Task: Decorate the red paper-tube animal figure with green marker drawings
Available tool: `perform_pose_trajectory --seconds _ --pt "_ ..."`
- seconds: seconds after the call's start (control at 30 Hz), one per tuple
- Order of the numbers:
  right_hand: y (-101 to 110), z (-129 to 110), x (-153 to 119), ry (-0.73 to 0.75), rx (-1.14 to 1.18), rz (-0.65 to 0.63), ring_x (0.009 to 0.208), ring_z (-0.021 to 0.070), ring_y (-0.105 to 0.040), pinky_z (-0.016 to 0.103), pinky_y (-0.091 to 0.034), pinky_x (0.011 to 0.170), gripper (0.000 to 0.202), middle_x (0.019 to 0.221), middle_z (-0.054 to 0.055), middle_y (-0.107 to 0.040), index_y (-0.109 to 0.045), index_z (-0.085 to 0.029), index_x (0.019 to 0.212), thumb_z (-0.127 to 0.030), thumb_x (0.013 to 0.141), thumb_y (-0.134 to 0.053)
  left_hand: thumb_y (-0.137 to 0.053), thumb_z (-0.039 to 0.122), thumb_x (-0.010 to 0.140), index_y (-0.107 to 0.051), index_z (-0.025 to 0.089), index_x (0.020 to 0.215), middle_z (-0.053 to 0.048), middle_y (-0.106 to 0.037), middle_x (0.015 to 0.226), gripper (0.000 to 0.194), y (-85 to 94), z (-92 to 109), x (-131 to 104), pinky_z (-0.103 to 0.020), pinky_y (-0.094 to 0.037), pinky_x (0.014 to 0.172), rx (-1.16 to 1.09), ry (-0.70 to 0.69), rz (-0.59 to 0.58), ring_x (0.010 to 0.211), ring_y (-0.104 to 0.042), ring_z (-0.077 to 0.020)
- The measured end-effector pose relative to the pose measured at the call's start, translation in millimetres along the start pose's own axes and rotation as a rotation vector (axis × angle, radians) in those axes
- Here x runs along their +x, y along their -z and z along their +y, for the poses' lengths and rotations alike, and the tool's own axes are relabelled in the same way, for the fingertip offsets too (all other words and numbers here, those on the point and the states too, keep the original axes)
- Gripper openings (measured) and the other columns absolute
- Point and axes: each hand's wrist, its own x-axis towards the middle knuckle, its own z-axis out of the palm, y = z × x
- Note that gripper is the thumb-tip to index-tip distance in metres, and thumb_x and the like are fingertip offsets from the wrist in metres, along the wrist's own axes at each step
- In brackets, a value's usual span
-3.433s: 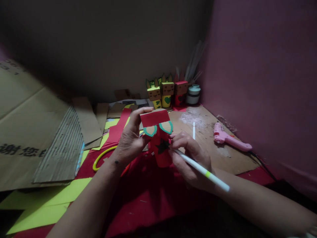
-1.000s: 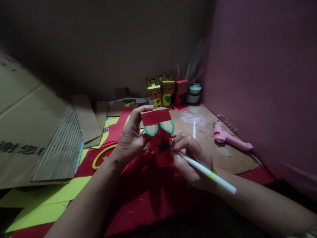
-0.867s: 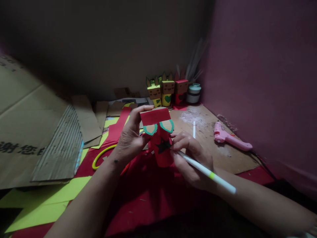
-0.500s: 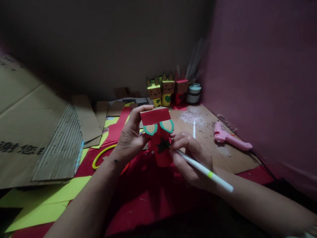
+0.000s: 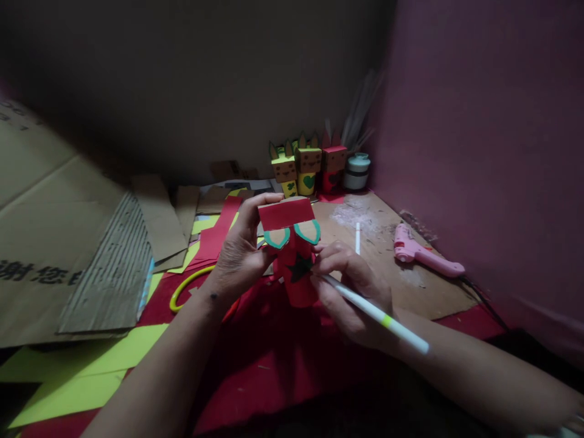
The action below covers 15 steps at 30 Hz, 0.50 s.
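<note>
Head view, and both bare hands meet at the red paper figure [image 5: 302,293], held in the middle, just above the worktop [image 5: 260,389]. Left forearm slants up from the lower left, wrist bent, and the left hand [image 5: 241,252] has a part-open grip wrapped on the figure's left side, thumb low, fingers reaching up to its top edge. Across comes the right forearm from the lower right, and the right hand [image 5: 353,295] has its fingers closed in a pinch on a white marker [image 5: 374,311], back end pointing down and right. Its fingertips are right beside the dark star [image 5: 298,267] on the figure's front; the marker's tip is hard to make out. So the figure sits inside the left grip and just left of the right one. Beyond the figure stand three small box-headed figures [image 5: 310,161]; well to its right lies the pink glue gun [image 5: 424,258], and near its left, a yellow loop [image 5: 175,296].
</note>
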Motion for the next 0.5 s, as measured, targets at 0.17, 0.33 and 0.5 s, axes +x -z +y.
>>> perform_pose_trajectory --seconds 0.17,0.33,0.5 --pt "1.5 -0.8 0.6 0.009 -0.009 -0.017 0.082 0.0177 -0.062 0.04 -0.058 0.083 0.024 0.085 0.001 -0.06 -0.059 -0.023 0.099 -0.003 0.087 -0.059 -0.091 0.023 0.075 -0.059 0.026 0.127 -0.008 -0.071 0.132 0.062 -1.0 -2.0 0.6 -0.032 -0.06 0.099 0.004 -0.008 -0.001 0.117 -0.072 -0.0232" --pt "1.9 -1.2 -0.8 0.02 -0.001 -0.011 0.078 0.0168 -0.061 0.043 -0.058 0.089 0.025 0.082 -0.001 -0.059 -0.058 -0.024 0.096 -0.001 0.085 -0.057 -0.091 0.024 0.075 -0.059 0.027 0.127 -0.008 -0.071 0.132 0.061 -1.3 -1.0 0.8 -0.034 -0.06 0.1 -0.009 0.006 -0.002 0.117 -0.072 -0.0235" --pt "0.9 -0.4 -1.7 0.018 0.021 -0.005 0.08 0.0161 -0.062 0.043 -0.056 0.095 0.025 0.084 0.0 -0.06 -0.058 -0.023 0.096 0.0 0.085 -0.057 -0.09 0.022 0.076 -0.058 0.026 0.128 -0.007 -0.071 0.131 0.061 -1.4 0.3 0.4 -0.03 -0.06 0.099 -0.007 0.009 0.004 0.116 -0.072 -0.0215"
